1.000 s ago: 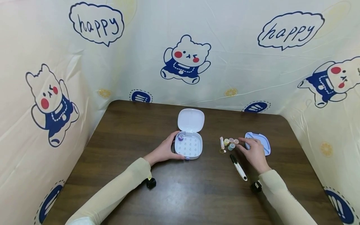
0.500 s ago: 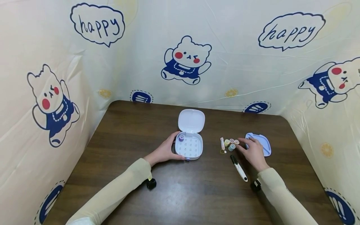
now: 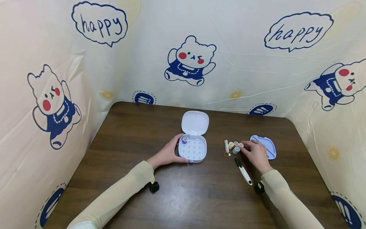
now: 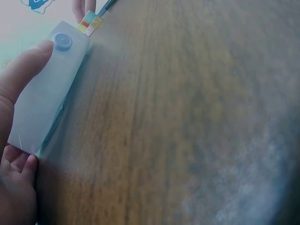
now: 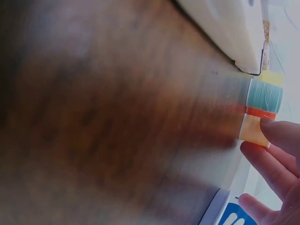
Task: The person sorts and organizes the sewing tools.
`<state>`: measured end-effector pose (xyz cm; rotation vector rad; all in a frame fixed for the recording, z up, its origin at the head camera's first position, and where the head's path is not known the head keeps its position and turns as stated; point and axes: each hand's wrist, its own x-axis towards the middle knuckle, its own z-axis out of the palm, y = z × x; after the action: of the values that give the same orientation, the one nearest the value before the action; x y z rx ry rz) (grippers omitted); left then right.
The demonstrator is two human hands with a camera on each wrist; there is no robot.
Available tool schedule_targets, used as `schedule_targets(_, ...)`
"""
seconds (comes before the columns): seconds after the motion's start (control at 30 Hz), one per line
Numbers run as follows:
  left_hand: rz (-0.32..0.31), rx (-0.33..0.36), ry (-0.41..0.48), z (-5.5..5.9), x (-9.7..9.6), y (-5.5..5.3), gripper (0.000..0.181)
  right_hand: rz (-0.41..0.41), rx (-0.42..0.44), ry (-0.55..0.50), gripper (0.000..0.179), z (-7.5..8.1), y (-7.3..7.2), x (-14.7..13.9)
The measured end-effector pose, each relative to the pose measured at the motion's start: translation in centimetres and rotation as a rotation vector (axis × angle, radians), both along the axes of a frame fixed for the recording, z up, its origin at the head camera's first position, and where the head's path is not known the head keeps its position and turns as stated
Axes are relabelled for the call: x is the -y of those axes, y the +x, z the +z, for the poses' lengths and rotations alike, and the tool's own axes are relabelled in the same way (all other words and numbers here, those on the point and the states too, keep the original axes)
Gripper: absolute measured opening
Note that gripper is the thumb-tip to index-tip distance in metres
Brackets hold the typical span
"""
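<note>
On table (image 3: 183, 197) — left hand (image 3: 167, 154), gripping box (image 4: 51, 89); right hand (image 3: 258, 155), pinching peach spool (image 5: 252, 130)

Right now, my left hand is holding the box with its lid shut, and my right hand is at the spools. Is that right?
Not quite: the lid isn't shut. The head view shows it open at the far side of the box. Your left hand is holding the box, and your right hand is at the spools.

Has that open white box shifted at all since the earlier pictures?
No: in the head view, the white box shows no clear shift either way against the back edge of the table.
</note>
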<state>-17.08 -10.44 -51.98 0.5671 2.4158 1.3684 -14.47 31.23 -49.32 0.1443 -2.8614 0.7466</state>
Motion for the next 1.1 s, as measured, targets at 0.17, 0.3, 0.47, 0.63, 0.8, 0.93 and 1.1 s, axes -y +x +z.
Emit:
schedule_targets(0.17, -0.002, 0.002, -0.002, 0.1, 0.0, 0.0, 0.126, 0.0, -0.023, -0.006, 0.028, 0.2, 0.2, 0.0)
schedule_targets(0.3, -0.001, 0.009, -0.01, 0.2, 0.1, 0.0, 0.126, 0.007, -0.062, 0.01, 0.026, 0.4, 0.3, -0.1)
schedule_targets(0.47, 0.003, 0.011, -0.012, 0.3, 0.2, 0.1, 0.126, 0.025, -0.1, 0.047, 0.025, 0.3, 0.3, -0.2)
schedule_targets(0.63, 0.003, 0.003, -0.003, 0.3, 0.2, 0.2, 0.125, 0.046, -0.145, 0.07, 0.026, 0.3, 0.3, -0.2)
schedule_targets(0.8, 0.003, 0.0, 0.005, 0.3, 0.1, 0.3, 0.124, 0.05, -0.174, 0.073, 0.025, 0.4, 0.4, -0.1)
schedule_targets(0.93, 0.002, -0.001, 0.004, 0.3, 0.1, 0.3, 0.124, 0.052, -0.195, 0.055, 0.022, 0.8, 0.4, 0.1)
schedule_targets(1.1, -0.003, 0.0, 0.01, 0.5, 0.1, 0.3, 0.124, 0.049, -0.224, 0.052, 0.02, 1.3, 0.4, 0.4)
